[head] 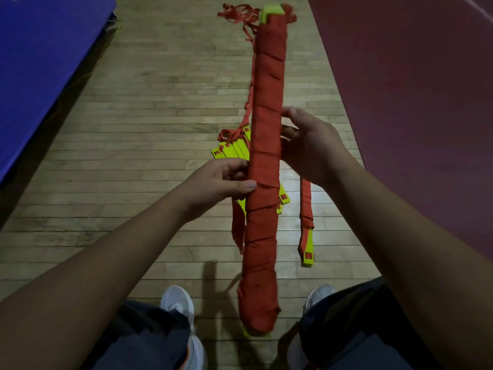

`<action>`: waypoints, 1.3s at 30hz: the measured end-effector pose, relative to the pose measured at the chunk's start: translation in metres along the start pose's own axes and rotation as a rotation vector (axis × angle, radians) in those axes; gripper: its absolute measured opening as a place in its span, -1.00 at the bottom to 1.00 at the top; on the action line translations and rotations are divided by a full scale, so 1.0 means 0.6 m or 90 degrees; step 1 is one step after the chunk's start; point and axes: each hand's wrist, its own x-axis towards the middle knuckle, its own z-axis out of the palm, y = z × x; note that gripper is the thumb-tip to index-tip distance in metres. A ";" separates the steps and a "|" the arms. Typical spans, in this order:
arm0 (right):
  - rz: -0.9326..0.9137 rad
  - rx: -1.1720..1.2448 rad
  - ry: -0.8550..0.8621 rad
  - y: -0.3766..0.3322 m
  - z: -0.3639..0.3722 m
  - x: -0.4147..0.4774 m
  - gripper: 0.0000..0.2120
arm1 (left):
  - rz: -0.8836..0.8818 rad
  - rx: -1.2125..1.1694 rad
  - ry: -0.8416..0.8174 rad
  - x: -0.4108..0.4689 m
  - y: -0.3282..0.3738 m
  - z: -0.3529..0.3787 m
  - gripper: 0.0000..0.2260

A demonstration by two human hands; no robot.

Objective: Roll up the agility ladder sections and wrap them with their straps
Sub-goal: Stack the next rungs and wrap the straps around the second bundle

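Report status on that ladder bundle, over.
Holding: left hand and right hand both grip the wrapped bundle mid-length. Red strap covers nearly all of it, yellow ends showing. Loose rungs lie on the floor beneath; nothing blocks the hands.

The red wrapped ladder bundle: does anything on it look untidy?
Yes. At the far end of the long bundle wrapped in red strap, a tangle of loose red strap bunches beside the yellow-green rung end, not wound on like the rest.
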 end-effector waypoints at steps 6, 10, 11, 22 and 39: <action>0.020 0.019 -0.160 -0.002 0.019 -0.019 -0.66 | -0.004 -0.151 -0.073 0.001 0.006 0.009 -0.63; -0.043 0.000 -0.108 -0.005 0.011 -0.013 -0.71 | -0.060 -0.031 -0.006 0.005 0.011 0.008 -0.63; -0.054 -0.016 -0.092 -0.006 0.007 -0.011 -0.74 | -0.073 0.031 0.027 0.007 0.009 0.004 -0.69; -0.114 -0.220 0.090 0.017 -0.003 0.009 -0.70 | -0.012 0.315 0.147 0.009 0.011 -0.015 -0.94; 0.033 0.037 -0.129 0.012 0.012 -0.009 -0.52 | -0.010 0.000 -0.027 0.001 0.001 0.001 -0.68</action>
